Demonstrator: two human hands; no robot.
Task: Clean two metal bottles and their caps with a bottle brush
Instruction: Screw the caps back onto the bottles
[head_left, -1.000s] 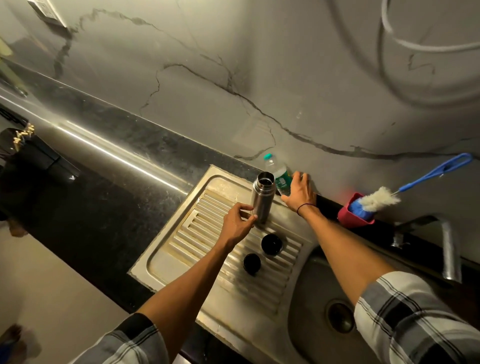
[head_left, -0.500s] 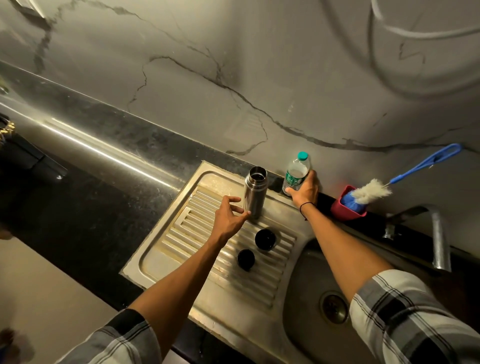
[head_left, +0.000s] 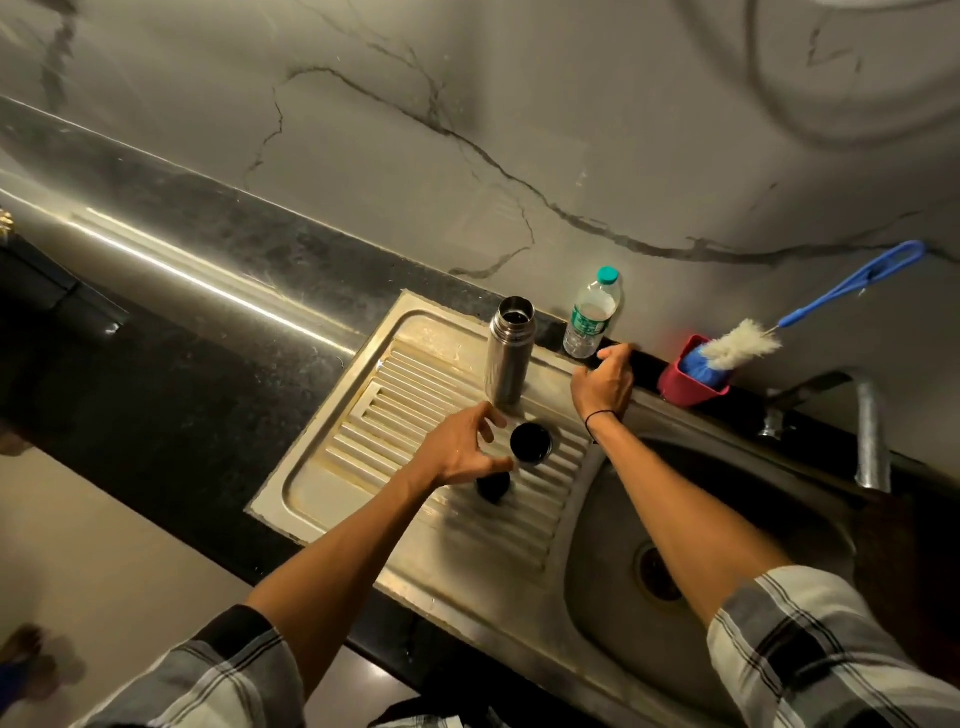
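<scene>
1. Neither hand is gripping anything: the left hand (head_left: 465, 449) is hovering with fingers loosely spread, and the right hand (head_left: 605, 382) is hanging relaxed and empty.
2. Just beyond the left fingertips, a metal bottle (head_left: 510, 351) is standing upright and uncapped on the ribbed drainboard (head_left: 363, 441), likely parked where water can be running off.
3. Beside the left hand, a dark cap (head_left: 531, 442) is sitting mouth-up; a second cap (head_left: 493, 487) is lying partly under that hand.
4. Just past the right hand, a plastic water bottle (head_left: 592, 318) is standing on the back ledge.
5. Further right, the bottle brush (head_left: 748, 344) is leaning in a red holder (head_left: 685, 385), untouched, so scrubbing appears not yet begun.
6. Only one metal bottle is showing.
</scene>
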